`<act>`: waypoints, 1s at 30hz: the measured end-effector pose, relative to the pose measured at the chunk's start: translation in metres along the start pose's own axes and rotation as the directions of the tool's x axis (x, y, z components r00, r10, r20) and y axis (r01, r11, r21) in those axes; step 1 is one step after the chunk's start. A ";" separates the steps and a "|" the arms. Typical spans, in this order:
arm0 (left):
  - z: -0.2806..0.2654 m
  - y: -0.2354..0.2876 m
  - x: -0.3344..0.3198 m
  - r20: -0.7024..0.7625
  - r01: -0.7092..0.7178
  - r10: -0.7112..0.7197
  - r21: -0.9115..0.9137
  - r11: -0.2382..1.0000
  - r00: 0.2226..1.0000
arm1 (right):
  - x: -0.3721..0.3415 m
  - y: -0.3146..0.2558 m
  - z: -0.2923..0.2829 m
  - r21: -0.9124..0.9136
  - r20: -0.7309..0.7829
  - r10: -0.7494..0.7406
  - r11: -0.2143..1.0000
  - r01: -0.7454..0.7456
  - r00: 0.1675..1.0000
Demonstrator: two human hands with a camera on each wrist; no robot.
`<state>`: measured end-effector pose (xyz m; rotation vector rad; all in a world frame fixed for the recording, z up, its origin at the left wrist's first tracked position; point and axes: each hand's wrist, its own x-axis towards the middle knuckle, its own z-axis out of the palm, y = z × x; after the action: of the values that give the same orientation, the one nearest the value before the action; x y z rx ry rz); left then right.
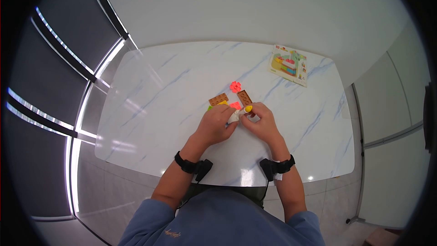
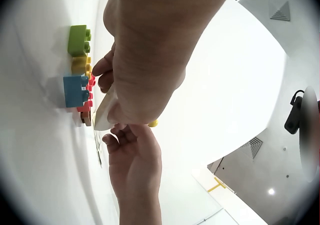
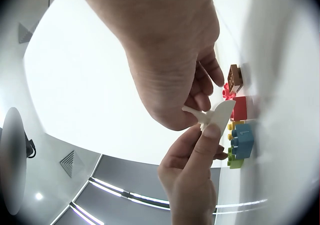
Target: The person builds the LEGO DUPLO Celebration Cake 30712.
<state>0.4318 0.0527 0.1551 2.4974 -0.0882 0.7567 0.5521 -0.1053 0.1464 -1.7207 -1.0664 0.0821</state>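
Over the near middle of the table, both hands work close together. My left hand (image 1: 213, 124) pinches a white piece (image 3: 223, 116) with a rounded edge, its thumb flat against it. My right hand (image 1: 263, 123) pinches a small piece with a yellow tip (image 1: 248, 108) and a white base, right at the white piece. Just beyond the fingers lie toy bricks: a blue brick (image 3: 243, 141), a green brick (image 2: 78, 40), a yellow brick (image 2: 80, 64) and a red brick (image 3: 239, 108). The head view shows the blue one hidden behind the hands.
Two brown studded bricks lie beyond the hands, a left one (image 1: 218, 99) and a right one (image 1: 244, 97). Past them sits a red flower-shaped piece (image 1: 235, 86). A picture booklet (image 1: 289, 65) lies at the back right of the marbled table (image 1: 150, 95).
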 end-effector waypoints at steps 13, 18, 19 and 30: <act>-0.077 -0.113 0.041 -0.085 0.426 -0.418 0.141 0.894 0.905 | 0.002 0.013 0.000 0.135 -0.203 0.325 0.944 -0.302 0.924; -0.085 -0.175 0.036 -0.089 0.406 -0.400 0.317 0.857 0.912 | 0.000 0.022 -0.001 0.020 -0.223 0.362 0.930 -0.367 0.905; -0.087 -0.179 0.035 -0.090 0.390 -0.383 0.332 0.859 0.919 | 0.000 0.025 -0.001 0.006 -0.232 0.364 0.928 -0.373 0.902; -0.087 -0.191 0.021 -0.105 0.332 -0.318 0.400 0.854 0.942 | 0.001 0.039 0.005 -0.003 -0.276 0.385 0.916 -0.401 0.881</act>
<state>0.4450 0.2626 0.1389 2.7834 0.5539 0.7306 0.5737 -0.1030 0.1141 -1.9201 -0.5122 0.0694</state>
